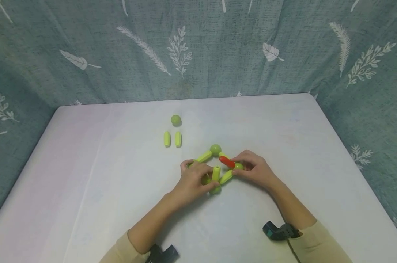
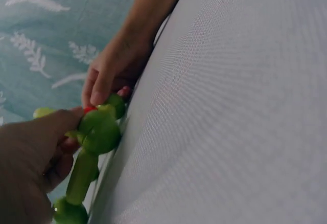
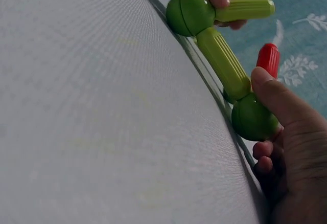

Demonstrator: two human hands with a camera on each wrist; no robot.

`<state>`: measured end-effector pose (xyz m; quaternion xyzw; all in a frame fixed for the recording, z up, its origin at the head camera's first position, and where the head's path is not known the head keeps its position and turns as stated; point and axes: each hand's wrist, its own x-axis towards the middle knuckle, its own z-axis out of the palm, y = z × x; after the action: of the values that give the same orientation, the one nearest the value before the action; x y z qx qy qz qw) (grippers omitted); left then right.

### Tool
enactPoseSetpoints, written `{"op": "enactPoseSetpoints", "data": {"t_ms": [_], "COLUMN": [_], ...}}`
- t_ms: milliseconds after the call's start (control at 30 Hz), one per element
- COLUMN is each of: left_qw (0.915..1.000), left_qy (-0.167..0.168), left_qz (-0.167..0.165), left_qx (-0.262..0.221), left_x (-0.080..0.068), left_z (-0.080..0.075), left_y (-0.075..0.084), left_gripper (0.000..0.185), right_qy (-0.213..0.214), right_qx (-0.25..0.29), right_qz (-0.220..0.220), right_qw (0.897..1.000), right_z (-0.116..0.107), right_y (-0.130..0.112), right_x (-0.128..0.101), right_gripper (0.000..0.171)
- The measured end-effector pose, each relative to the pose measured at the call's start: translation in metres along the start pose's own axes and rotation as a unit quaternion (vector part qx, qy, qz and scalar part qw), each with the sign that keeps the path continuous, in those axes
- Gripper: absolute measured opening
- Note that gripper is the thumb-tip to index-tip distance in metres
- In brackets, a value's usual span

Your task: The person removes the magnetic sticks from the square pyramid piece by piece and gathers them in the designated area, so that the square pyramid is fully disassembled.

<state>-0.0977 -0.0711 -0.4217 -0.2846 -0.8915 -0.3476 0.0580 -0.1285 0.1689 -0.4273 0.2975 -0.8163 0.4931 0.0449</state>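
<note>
Light-green rods and darker green balls join into a ring on the table. My left hand (image 1: pixel 192 182) grips it at the near ball (image 1: pixel 215 190), where a light-green rod (image 1: pixel 216 173) stands up beside the thumb. My right hand (image 1: pixel 257 170) pinches the lower end of a red rod (image 1: pixel 227 162) at the right-hand ball (image 3: pixel 253 117); the red rod juts up from there. A ridged light-green rod (image 3: pixel 223 63) links these two balls. At the ring's far corner is another ball (image 1: pixel 215 149), with a rod (image 1: pixel 204 157) running left. My left hand hides part of the ring's left side.
Beyond the ring, to the left, two loose light-green rods, a left one (image 1: pixel 167 139) and a right one (image 1: pixel 178 139), lie side by side. A loose green ball (image 1: pixel 176 120) sits behind them. A leaf-patterned curtain (image 1: pixel 218 54) borders the white table (image 1: pixel 103 175).
</note>
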Motion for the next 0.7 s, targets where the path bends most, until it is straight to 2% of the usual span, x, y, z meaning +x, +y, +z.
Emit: {"op": "enactPoseSetpoints", "data": {"t_ms": [200,333,400,467,567,633,700], "left_qw": [0.9963,0.992,0.992,0.991,0.984,0.9805,0.9801], "left_qy": [0.064,0.092,0.1,0.109,0.128,0.133,0.128], "left_qz": [0.057,0.085,0.068,0.027,-0.032,-0.051,-0.046], "left_qx": [0.0,-0.016,-0.038,-0.073,-0.119,-0.136,-0.144], "left_x": [-0.001,-0.001,-0.001,-0.001,-0.001,-0.001,-0.001], "left_z": [0.0,0.002,0.002,0.002,-0.001,-0.004,-0.008], "left_y": [-0.011,-0.016,-0.017,-0.017,-0.018,-0.019,-0.022], "left_gripper": [0.031,0.031,0.028,0.024,0.026,0.036,0.051], "right_qy": [0.01,0.015,0.016,0.015,0.015,0.015,0.013], "right_qx": [0.002,-0.004,-0.009,-0.013,-0.013,-0.01,-0.009], "right_qz": [0.014,0.033,0.042,0.048,0.047,0.049,0.05], "right_qw": [1.0,0.999,0.999,0.999,0.999,0.999,0.999], "right_z": [-0.001,0.001,0.003,0.004,0.004,0.005,0.005], "right_y": [-0.01,0.003,0.011,0.018,0.022,0.022,0.022], "right_x": [0.001,-0.001,-0.002,-0.003,-0.002,-0.003,-0.003], "right_gripper": [0.035,0.037,0.038,0.038,0.039,0.039,0.038]}}
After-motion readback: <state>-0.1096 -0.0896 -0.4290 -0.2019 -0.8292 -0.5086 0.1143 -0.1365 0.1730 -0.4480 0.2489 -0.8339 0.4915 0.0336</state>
